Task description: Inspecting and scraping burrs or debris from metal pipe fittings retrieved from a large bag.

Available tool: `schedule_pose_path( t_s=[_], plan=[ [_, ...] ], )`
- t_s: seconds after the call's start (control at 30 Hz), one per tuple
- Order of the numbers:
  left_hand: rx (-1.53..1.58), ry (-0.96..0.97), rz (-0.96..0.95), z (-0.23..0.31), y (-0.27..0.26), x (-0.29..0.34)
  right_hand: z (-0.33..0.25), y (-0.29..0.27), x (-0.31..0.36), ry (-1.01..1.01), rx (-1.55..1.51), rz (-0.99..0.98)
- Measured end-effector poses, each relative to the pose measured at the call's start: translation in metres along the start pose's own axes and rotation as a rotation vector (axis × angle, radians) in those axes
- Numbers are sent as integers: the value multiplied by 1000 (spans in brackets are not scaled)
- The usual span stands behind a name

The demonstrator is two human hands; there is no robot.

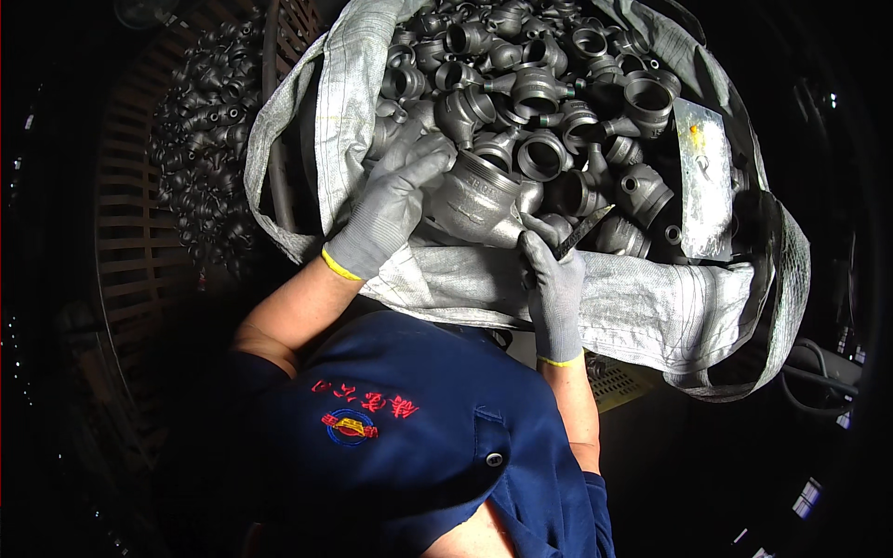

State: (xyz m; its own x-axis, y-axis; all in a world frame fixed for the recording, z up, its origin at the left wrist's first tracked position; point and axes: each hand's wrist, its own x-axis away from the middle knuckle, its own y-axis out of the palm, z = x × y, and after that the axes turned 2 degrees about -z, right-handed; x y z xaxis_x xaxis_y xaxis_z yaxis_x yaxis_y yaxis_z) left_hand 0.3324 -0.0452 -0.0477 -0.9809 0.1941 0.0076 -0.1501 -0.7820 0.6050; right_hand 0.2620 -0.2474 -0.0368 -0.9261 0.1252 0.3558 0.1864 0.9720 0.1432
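Note:
A large grey metal pipe fitting [473, 197], with a threaded round mouth and a narrower end, is held in front of me above the near edge of the bag. My left hand [391, 195], in a grey glove, grips it by its left side, fingers near the threaded rim. Also gloved, my right hand [556, 284] is closed at the fitting's narrow end. From that hand a thin, dark, pointed tool [586, 230] sticks out up to the right; whether it is a file or a knife I cannot tell. The right fingertips partly hide the narrow end.
A big white woven bag [642, 302] with loop straps [793, 298] holds many similar fittings [539, 153]. On its right side lies a flat metal plate [702, 181] with a yellow mark. To the left, a slatted metal crate [126, 219] contains smaller dark fittings [209, 121].

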Motion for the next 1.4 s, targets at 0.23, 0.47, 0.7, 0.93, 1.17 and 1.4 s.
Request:
schedule_pose_path(
  t_s=[0.23, 0.47, 0.7, 0.93, 1.17, 1.4],
  plan=[
    [-217, -146, 74, 2, 0, -5, 4, -2, -2, -18, 113, 30],
    [-126, -155, 26, 11, -6, 2, 1, -7, -8, 32, -72, 11],
    [-313, -82, -87, 19, -7, 7, -1, -6, -7, -9, -91, -52],
    [-457, -101, -9, 29, 10, 8, -3, -5, -3, -50, -72, -91],
    [-630, -47, -62, 9, -1, 2, 5, -6, -6, -227, 198, -44],
    [-539, -126, -29, 23, -1, 2, 5, -7, -5, -39, -14, -87]
  ],
)
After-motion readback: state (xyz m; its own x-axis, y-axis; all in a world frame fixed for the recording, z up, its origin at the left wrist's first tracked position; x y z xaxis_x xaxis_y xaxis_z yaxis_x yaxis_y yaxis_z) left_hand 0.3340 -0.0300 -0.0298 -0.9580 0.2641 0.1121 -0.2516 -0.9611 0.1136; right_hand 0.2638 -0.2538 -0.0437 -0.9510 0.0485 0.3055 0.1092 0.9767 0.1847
